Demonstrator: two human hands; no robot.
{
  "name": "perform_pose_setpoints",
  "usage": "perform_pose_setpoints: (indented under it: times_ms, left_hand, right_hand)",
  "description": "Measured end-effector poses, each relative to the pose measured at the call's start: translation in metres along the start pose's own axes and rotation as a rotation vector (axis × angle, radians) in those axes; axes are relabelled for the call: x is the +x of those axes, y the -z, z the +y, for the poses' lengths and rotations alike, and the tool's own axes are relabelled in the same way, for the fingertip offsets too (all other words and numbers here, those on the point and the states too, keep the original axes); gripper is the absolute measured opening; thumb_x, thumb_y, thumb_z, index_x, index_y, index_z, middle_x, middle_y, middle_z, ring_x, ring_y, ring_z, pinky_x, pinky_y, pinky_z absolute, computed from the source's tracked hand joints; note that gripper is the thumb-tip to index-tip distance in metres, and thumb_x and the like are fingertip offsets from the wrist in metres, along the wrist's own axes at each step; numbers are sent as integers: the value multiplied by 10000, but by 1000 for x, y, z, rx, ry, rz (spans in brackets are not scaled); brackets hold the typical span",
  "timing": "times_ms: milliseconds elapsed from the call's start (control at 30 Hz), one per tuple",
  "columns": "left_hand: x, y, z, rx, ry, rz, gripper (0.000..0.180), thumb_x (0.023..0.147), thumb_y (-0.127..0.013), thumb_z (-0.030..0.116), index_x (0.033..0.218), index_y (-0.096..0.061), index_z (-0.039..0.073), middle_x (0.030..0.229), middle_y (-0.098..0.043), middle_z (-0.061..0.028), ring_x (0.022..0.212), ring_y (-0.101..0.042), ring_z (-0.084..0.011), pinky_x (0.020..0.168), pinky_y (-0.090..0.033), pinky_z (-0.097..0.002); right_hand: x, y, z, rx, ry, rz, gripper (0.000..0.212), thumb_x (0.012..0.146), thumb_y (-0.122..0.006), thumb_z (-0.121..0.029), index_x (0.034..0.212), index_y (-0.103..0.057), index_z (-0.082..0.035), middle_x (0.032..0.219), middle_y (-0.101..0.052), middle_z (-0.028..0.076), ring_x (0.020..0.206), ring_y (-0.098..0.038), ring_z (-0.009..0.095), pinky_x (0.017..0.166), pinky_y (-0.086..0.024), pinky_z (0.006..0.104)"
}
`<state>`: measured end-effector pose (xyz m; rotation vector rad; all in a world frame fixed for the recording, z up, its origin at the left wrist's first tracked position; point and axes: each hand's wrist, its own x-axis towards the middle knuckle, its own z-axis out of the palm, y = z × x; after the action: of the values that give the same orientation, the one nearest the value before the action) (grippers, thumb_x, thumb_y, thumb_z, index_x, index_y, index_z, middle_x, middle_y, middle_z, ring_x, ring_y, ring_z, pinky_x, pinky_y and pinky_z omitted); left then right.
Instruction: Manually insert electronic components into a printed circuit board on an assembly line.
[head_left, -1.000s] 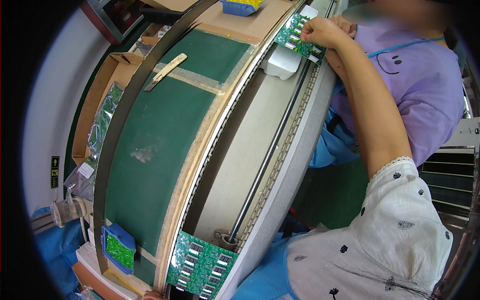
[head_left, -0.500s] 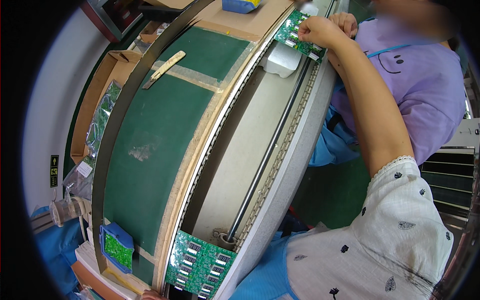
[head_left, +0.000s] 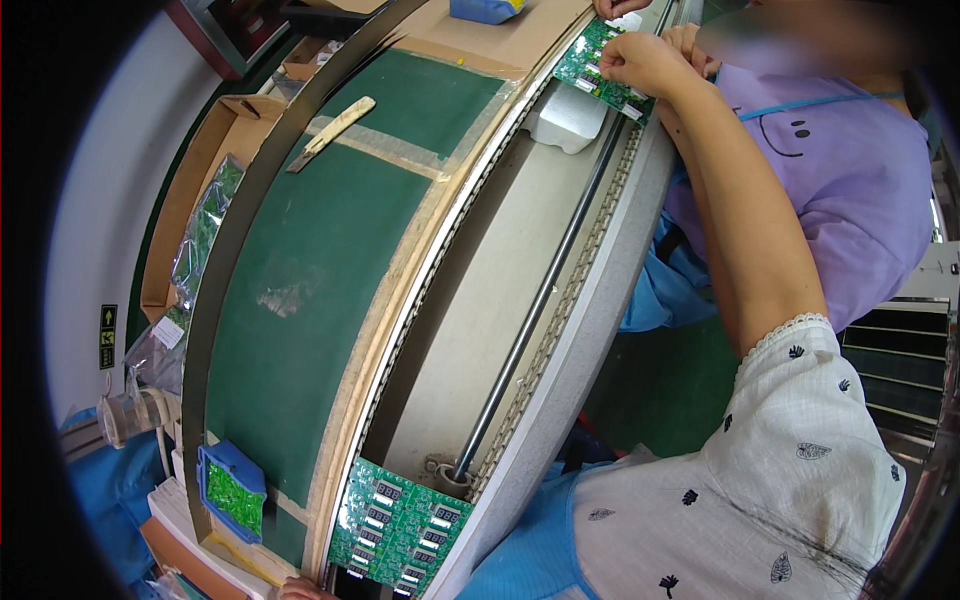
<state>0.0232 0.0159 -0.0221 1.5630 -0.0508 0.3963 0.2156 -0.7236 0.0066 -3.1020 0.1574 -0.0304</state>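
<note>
My right hand (head_left: 645, 66) reaches far forward over a green circuit board (head_left: 590, 72) at the top. Its fingers are pinched together at the board's surface; anything between them is too small to make out. Of my left hand (head_left: 303, 589), only a little shows at the bottom edge, beside the rail and just left of a nearer circuit board (head_left: 398, 530). Its fingers are mostly cut off. The nearer board carries several dark digit displays and lies across the conveyor rails. A co-worker's fingers (head_left: 618, 8) and another hand (head_left: 684, 42) are close to the far board.
Between the boards runs the conveyor channel with a metal rod (head_left: 535, 320) and chain. On the green worktop (head_left: 330, 250) lie a tape-wrapped blade (head_left: 335, 132) and a blue bin (head_left: 238, 455) of small green parts. A white tray (head_left: 568, 118) sits under the far board. A co-worker in purple (head_left: 830, 170) stands opposite.
A co-worker's fingers have come in at the top edge above the far board, and the co-worker leans further in. My right hand stays at the far board, almost still.
</note>
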Motion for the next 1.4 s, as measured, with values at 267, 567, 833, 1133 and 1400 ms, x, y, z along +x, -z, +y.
perform_pose_setpoints:
  times_ms: [267,567,833,1133,1400]
  left_hand:
    - [0,0,0,9,-9,13,499,977,-408,455,714,-495,40,651,-451,-66,583,-443,-198,565,-360,-314]
    - [-2,5,-4,21,-34,4,503,973,-410,461,721,-493,33,648,-443,-69,586,-442,-200,579,-359,-311]
    - [-3,5,-2,13,-15,5,498,967,-421,460,735,-491,25,651,-440,-80,598,-443,-207,587,-361,-321]
    - [-2,12,-9,-46,-55,-27,463,963,-425,421,738,-506,24,682,-474,-87,612,-459,-216,593,-366,-327]
    - [-3,26,-7,-48,51,-39,448,1012,-360,413,713,-363,79,667,-296,-32,619,-259,-131,588,-248,-268]
  right_hand:
    - [1,-1,2,18,46,20,125,776,-636,-172,824,-669,-61,711,-658,93,640,-616,231,597,-463,345]
    - [0,0,1,-1,-50,-29,160,763,-641,-214,818,-687,-71,682,-652,98,625,-612,230,584,-459,350]
    - [4,1,-1,-40,-69,-17,194,754,-649,-250,822,-697,-75,698,-660,114,645,-630,243,619,-479,362]
    - [3,4,-2,-58,-43,-52,180,768,-661,-238,813,-695,-67,698,-662,102,647,-630,228,616,-481,344]
    - [23,35,-68,263,-89,171,193,772,-661,-184,876,-707,-28,818,-701,147,752,-670,262,690,-517,357]
